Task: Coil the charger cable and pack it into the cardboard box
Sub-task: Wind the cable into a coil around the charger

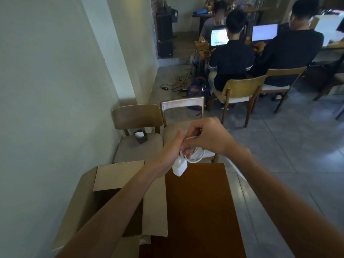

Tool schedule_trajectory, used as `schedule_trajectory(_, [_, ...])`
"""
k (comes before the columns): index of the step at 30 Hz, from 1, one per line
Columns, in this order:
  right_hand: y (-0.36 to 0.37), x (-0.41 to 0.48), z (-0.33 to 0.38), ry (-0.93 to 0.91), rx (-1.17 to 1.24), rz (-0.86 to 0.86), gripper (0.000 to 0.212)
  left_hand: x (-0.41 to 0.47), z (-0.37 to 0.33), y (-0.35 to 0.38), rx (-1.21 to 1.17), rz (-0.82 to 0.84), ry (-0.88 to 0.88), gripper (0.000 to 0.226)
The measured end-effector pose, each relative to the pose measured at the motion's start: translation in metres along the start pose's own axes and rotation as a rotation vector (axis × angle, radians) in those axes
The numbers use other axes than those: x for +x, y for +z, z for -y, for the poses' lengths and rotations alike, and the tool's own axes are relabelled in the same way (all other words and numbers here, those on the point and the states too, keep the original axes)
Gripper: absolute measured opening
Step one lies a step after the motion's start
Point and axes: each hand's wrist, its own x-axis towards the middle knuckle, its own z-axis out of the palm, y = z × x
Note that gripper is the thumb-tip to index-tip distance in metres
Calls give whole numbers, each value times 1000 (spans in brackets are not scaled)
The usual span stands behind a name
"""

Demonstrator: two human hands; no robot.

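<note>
The white charger cable is held in the air above the far end of the bench, gathered into loops between both hands. Its white adapter block hangs below the left hand, whose grip is clamped around the looped bundle and the top of the block. The right hand is closed on a strand of the cable at the top of the loops, pinched between thumb and fingers. A loose length of cable is seen trailing down past the right forearm toward the floor at the right edge of the bench.

The cardboard box is set on the left part of the bench, near the wall, with its flaps folded open. Its interior is dark and partly hidden by the left forearm; what is inside cannot be told.

Beyond the bench, two wooden chairs are placed side by side; on the left seat a small dark holder with a white item is seen. Farther off, people are seated at laptops.
</note>
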Motion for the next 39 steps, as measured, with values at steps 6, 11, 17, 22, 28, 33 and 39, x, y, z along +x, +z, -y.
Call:
schedule_trajectory(6, [-12, -7, -25, 51, 326, -175, 20, -4, 0, -5, 19, 59, -16, 59])
schedule_trajectory(11, [5, -18, -49, 240, 435, -202, 15, -2, -6, -4, -72, 23, 28, 43])
schedule_trajectory(17, [50, -28, -46, 386, 149, -11, 22, 9, -1, -6, -64, -143, -25, 28])
schedule_trajectory(22, [66, -37, -29, 128, -335, 248, 22, 15, 5, -9, 76, -255, -64, 34])
schedule_trajectory(28, [38, -36, -18, -22, -416, 237, 19, 7, 12, -16, 356, -115, -167, 41])
schedule_trajectory(33, [-2, -23, -8, -99, -218, 321, 8, -9, -1, -8, 343, 85, -102, 45])
schedule_trajectory(39, [-9, -26, -24, -52, 127, 65, 27, -16, -4, 0, 183, 169, -28, 64])
